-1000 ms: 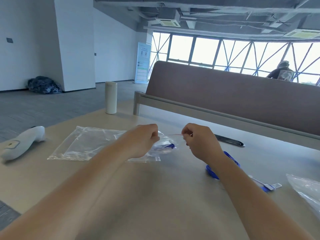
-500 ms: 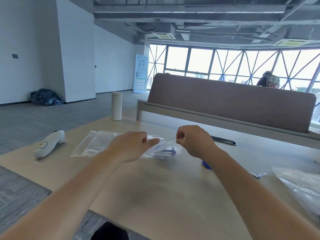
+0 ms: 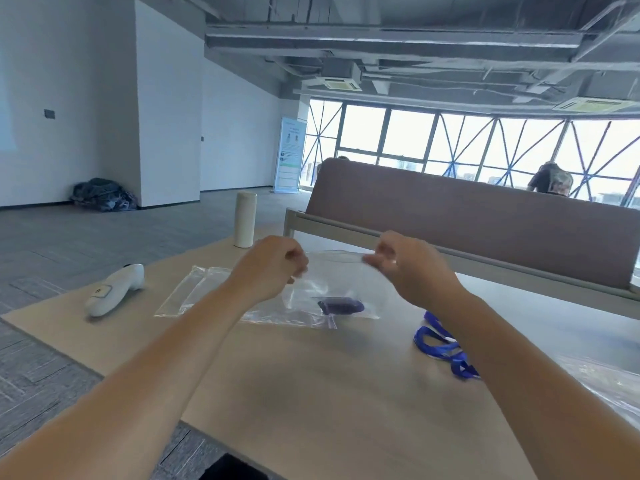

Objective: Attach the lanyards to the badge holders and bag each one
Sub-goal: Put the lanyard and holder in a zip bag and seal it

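Observation:
A clear zip bag (image 3: 332, 289) is held up above the wooden table (image 3: 346, 393), with a bundled blue lanyard and badge holder (image 3: 341, 305) lying in its bottom. My left hand (image 3: 273, 268) pinches the bag's top edge at the left, and my right hand (image 3: 408, 268) pinches the same edge at the right. A loose blue lanyard (image 3: 443, 348) lies on the table to the right, partly hidden behind my right forearm. More empty clear bags (image 3: 194, 289) lie flat to the left of the held bag.
A white handheld device (image 3: 114, 294) rests near the table's left corner. A white cylindrical bottle (image 3: 245, 219) stands at the far edge. Another clear bag (image 3: 602, 379) lies at the right. A brown partition (image 3: 485, 220) runs behind the table, with a person beyond it.
The bag has been lifted off the table and my hands have moved apart along its top edge. The camera has tilted up and the view has shifted.

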Available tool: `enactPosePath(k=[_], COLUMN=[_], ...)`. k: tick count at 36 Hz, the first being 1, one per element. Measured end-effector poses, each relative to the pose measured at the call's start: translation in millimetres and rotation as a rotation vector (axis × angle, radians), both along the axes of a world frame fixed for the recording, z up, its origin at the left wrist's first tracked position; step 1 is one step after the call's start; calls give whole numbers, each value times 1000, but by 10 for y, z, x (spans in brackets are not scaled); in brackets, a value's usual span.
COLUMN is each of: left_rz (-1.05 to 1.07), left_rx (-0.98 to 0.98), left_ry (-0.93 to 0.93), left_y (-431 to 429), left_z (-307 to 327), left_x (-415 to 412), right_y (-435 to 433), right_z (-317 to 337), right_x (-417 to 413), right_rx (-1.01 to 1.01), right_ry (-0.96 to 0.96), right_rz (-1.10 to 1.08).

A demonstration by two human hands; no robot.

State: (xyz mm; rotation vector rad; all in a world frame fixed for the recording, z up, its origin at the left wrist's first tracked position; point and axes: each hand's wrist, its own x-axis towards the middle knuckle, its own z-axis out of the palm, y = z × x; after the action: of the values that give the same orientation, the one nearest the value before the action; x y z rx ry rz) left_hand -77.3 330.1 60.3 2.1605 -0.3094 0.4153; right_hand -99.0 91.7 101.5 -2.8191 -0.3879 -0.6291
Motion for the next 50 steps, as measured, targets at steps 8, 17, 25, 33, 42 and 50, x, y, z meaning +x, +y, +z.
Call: enactPosePath(k=[8,17,25,33,42,50], left_rz=[-40,-107,-113,-42,-119,-142], left_rx=[83,-14,-16,62,-86,-127], left_ry=[-36,24,70,32,-1,24], left_y=[73,66,-92,-208,-261,-252], left_z=[-63,5,-55,-44,-79,-76], left_x=[-12,-115,-158,-193,-234,-246], right_y=[-83,-144,-2,157,259,346], right_z=[-96,43,-73,-120,-184,-230], right_x=[-16,-96,-165,-110,-189,-164], right_rx=[-170,-276,-177,-158,-40,19], right_ry=[59,126,77,67,84,73], right_rz=[-10,-21,47,29,111,112])
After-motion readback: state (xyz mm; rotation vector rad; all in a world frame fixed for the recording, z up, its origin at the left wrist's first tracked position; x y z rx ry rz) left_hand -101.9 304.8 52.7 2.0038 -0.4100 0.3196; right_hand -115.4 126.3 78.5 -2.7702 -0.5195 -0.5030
